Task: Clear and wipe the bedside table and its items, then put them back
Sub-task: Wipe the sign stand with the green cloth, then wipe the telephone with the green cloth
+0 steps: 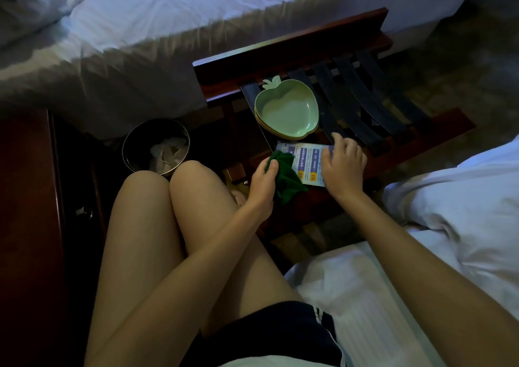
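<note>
"Bedside table of dark red wood [28, 198], where is it on your feed?"

"At my far left edge, apart from everything my hands are on. Right of it stands a dark red wooden luggage rack with black straps [280, 49], and a round metal bin [132, 153] holding crumpled tissue sits between the two."

"And on the rack?"

"Stacked pale green apple-shaped dishes [286, 108], with a blue-and-white printed card [309, 159] just in front. My left hand [261, 181] grips a bunched dark green cloth [286, 175] against the card's left end; my right hand [344, 164] presses the other end, fingers spread."
</note>
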### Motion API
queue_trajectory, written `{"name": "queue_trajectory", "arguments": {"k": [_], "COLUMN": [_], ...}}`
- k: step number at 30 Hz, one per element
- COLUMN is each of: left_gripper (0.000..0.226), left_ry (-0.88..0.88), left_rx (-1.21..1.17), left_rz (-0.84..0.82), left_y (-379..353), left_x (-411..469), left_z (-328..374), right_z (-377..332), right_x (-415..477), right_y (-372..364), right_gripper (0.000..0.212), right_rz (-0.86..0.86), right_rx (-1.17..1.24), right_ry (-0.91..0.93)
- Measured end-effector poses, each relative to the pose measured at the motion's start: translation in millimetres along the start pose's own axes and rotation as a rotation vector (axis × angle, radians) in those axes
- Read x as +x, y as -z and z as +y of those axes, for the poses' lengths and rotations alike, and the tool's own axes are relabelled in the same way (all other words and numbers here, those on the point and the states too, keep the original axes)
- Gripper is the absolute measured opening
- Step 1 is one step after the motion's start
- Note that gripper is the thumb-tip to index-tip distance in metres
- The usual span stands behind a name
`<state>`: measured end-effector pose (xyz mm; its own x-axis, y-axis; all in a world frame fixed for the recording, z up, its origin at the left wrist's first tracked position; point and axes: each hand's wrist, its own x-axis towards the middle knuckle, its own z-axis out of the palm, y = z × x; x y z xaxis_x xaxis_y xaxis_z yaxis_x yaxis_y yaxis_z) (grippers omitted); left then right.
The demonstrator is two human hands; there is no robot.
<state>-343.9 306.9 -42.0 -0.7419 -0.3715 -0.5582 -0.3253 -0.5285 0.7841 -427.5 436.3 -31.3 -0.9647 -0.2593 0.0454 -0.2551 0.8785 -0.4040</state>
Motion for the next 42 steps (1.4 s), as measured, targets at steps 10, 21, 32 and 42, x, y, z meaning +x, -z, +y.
{"name": "queue_trajectory", "arguments": {"k": [10, 21, 32, 42], "left_gripper": [0.029, 0.047, 0.03, 0.023], "left_ry": [-0.041, -0.177, -0.319, -0.426], "left_rx": [-0.332, -0.675, -0.709, -0.809], "left_rz": [-0.019, 0.227, 0.515, 0.778], "left_y": [48, 151, 262, 345], "left_x": [-24, -97, -233, -358], "left_z": [54, 112, 73, -3], "right_z": [-86, -242, -336, -380], "right_x": [-5, -37, -183, -345], "right_y": [1, -13, -42, -80], "right_gripper": [0.032, 0.022, 0.023, 0.021], "right_rz": [-0.192, -0.651, -1.077, -1.33], "right_rx": [0.381, 0.766, 0.795, 0.817], "right_ry": [0.34, 0.462, 0.602, 0.741]}}
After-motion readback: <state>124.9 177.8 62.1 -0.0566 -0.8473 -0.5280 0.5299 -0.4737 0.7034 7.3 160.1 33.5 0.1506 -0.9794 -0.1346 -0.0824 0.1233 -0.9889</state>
